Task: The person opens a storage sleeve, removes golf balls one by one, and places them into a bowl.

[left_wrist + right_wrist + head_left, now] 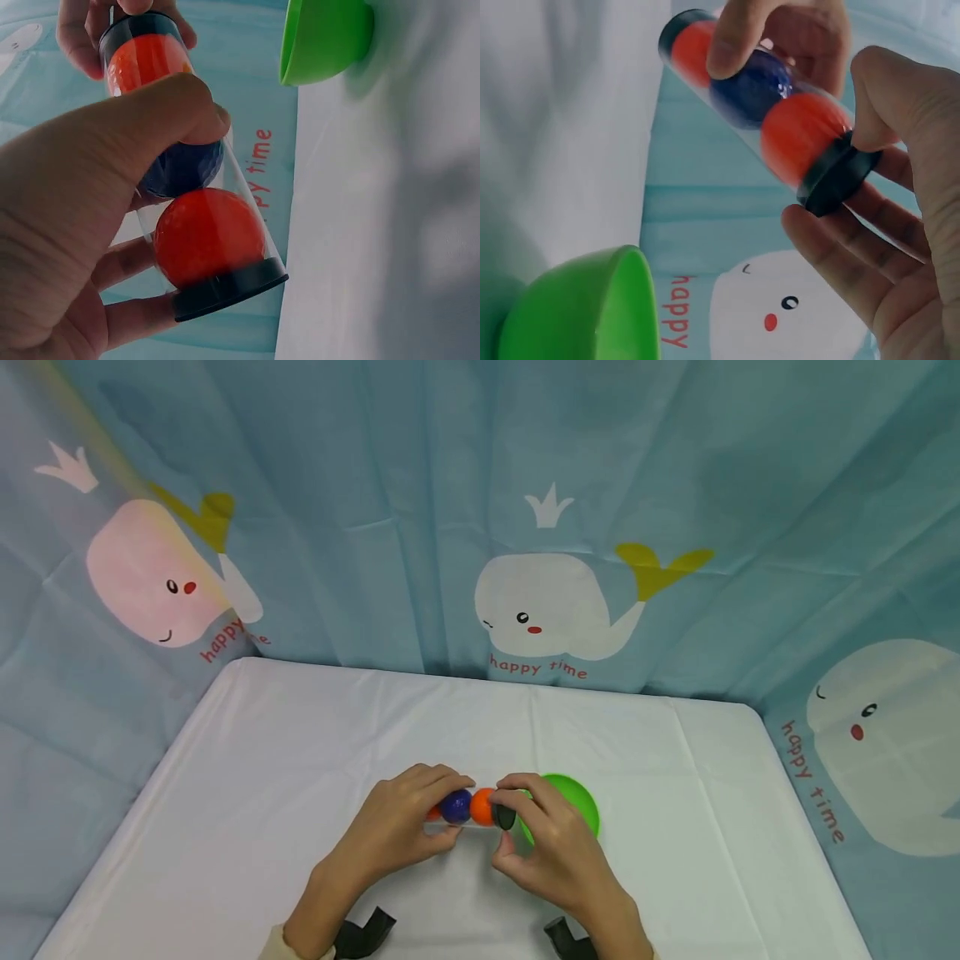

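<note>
A clear tube (253,199) holds a blue ball (754,101) between two orange balls, one (799,139) near the right hand and one (210,236) towards the other end. Black caps sit at both ends. My left hand (408,818) grips the tube around its middle, thumb on one side and fingers on the other. At the right end, my right hand (558,843) pinches the black cap (836,180) between thumb and fingers. The tube is held above the table, and the fingers cover parts of it.
A green bowl (581,802) stands on the white-covered table (300,752), just beyond the right hand and partly hidden by it. Behind and beside the table hangs a blue curtain (375,593) with whale prints. Black wrist-mounted parts (366,935) show by both forearms.
</note>
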`<state>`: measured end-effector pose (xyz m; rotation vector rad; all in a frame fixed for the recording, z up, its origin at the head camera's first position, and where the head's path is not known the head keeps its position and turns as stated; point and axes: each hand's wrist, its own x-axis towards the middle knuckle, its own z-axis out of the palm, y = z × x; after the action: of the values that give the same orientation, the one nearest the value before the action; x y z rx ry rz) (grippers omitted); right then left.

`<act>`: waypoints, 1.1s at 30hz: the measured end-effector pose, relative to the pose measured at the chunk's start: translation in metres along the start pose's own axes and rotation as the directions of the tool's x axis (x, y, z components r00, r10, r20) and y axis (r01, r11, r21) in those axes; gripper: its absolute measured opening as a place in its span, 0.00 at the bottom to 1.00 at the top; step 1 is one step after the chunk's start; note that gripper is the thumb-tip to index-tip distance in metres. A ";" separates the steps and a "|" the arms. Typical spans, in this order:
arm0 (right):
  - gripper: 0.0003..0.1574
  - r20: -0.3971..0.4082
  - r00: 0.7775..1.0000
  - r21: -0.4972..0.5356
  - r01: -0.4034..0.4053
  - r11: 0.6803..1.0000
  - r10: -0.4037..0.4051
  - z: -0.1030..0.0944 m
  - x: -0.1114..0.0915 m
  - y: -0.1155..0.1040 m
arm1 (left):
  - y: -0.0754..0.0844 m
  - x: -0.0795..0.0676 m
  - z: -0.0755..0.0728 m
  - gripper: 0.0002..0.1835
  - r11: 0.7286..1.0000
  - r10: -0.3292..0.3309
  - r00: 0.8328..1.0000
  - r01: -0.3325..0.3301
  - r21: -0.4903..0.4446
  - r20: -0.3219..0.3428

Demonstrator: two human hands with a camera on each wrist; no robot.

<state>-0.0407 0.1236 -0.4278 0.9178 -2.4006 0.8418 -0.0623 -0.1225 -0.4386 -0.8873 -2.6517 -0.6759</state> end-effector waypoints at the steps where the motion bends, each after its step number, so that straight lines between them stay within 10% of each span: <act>1: 0.30 -0.003 1.000 0.003 -0.002 1.000 0.002 0.001 0.000 0.000 | 0.000 0.000 0.000 0.30 1.000 0.000 1.000 0.000 0.005 0.006; 22: 0.27 -0.021 1.000 0.066 0.012 0.998 -0.011 0.005 0.001 -0.001 | -0.003 -0.002 0.000 0.32 0.999 0.035 0.999 -0.035 -0.028 0.023; 33: 0.23 0.073 0.985 0.164 -0.169 0.972 0.159 0.002 0.000 0.000 | 0.001 0.000 -0.005 0.31 0.999 0.036 0.999 -0.037 -0.033 -0.026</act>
<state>-0.0406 0.1225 -0.4293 0.8245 -2.5129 1.1105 -0.0609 -0.1242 -0.4343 -0.9275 -2.6022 -0.7201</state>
